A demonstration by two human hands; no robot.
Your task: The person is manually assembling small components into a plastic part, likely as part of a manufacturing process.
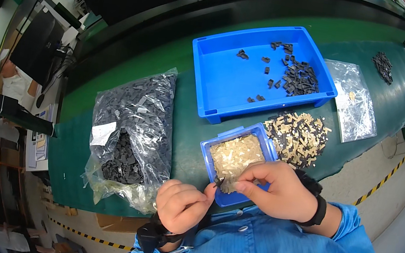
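Over the near edge of a small blue bin [204, 150] filled with flat beige pieces [236, 155], my two hands almost meet. A small black plastic part [219, 182] is pinched at the fingertips of my left hand [182, 205], whose other fingers are curled in. My right hand [285, 190] is closed, thumb against forefinger, on a dark end of what looks like the same part; its exact shape is blurred. Just right of the bin lies a loose pile of mixed black and beige pieces [298, 137].
A large blue tray [226, 77] behind the bin holds scattered black parts [301, 78]. On the left lies an open clear bag [133, 131] of black parts. A flat plastic bag [351, 105] and a small black pile [383, 67] sit farther right on the green mat [188, 151].
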